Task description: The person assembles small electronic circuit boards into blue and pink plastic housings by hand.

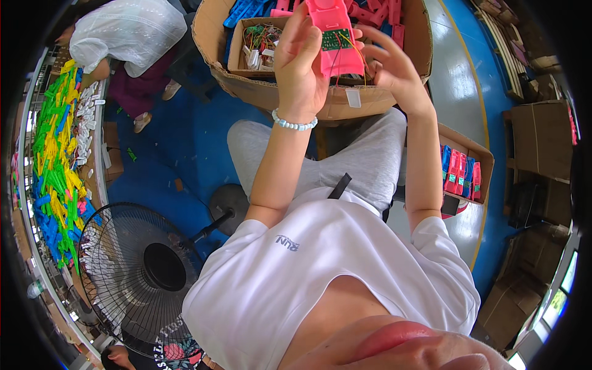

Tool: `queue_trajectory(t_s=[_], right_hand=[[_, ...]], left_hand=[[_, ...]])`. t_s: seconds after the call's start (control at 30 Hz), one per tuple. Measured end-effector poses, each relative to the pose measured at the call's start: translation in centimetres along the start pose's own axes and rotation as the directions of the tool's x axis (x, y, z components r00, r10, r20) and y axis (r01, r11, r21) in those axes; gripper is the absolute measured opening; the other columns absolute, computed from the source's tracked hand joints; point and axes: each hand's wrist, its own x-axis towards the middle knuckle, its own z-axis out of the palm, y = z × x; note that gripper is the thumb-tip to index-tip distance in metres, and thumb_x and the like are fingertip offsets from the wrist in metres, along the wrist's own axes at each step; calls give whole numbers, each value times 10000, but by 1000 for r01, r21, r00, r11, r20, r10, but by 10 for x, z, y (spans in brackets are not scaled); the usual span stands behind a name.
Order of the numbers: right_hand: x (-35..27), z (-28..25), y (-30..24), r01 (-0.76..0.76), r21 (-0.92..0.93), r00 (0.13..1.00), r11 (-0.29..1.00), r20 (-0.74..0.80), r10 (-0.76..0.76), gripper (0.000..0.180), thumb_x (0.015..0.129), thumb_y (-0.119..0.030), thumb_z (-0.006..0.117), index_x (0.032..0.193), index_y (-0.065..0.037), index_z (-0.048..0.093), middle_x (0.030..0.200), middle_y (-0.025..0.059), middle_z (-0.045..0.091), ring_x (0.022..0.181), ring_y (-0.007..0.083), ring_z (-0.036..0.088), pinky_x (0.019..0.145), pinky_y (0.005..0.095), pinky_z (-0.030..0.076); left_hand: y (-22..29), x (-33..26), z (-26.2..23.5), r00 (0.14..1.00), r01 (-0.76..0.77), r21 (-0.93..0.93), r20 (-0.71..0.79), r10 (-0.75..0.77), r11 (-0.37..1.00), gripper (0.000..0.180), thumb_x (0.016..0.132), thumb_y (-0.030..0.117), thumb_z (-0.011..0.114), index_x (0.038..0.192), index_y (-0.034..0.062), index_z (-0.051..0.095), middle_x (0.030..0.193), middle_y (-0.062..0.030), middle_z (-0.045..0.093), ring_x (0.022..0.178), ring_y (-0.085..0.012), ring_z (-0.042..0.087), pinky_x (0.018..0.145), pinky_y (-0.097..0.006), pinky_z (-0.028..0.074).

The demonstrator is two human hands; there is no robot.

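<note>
My left hand is closed around a pink plastic housing, held up over a large cardboard box. Set in the housing is a small green circuit board with thin coloured wires running from it. A white rectangular piece hangs below, apparently on the wires. At the housing's right edge is my right hand, its fingers bent and apart beside the wires. Whether a fingertip touches a wire I cannot make out.
The large cardboard box holds pink and blue parts and a smaller box of wired pieces. To the right, another box contains finished-looking housings. A fan stands at left, near a table of coloured parts and another person.
</note>
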Motion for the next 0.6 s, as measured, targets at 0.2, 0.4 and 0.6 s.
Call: queue_trajectory(t_s=[0.2, 0.4, 0.6], right_hand=[[-28, 10, 18, -262, -371, 959, 891, 4, 283, 176, 866, -40, 713, 1031, 20, 701, 945, 43, 694, 809, 67, 621, 732, 223, 493], [-15, 12, -27, 270, -860, 888, 433, 48, -458, 165, 818, 49, 697, 982, 28, 686, 913, 97, 692, 787, 179, 679, 687, 260, 543], [21, 22, -40, 546, -819, 556, 176, 198, -807, 142, 803, 78, 698, 937, 31, 691, 891, 115, 710, 763, 210, 692, 683, 278, 560]], left_hand=[[1, 12, -9, 999, -43, -45, -16, 43, 998, 566, 1004, 55, 481, 1524, 88, 262, 1353, -187, 533, 1116, -335, 618, 931, -471, 544], [3, 15, -28, 997, -75, 274, 33, 69, 959, 514, 1019, 131, 460, 1503, 86, 294, 1236, -203, 588, 1044, -310, 648, 819, -447, 579], [-9, -17, -15, 978, 179, 185, 77, -196, 966, 477, 1051, 263, 426, 1474, 61, 341, 1108, -163, 628, 884, -229, 664, 737, -369, 582]])
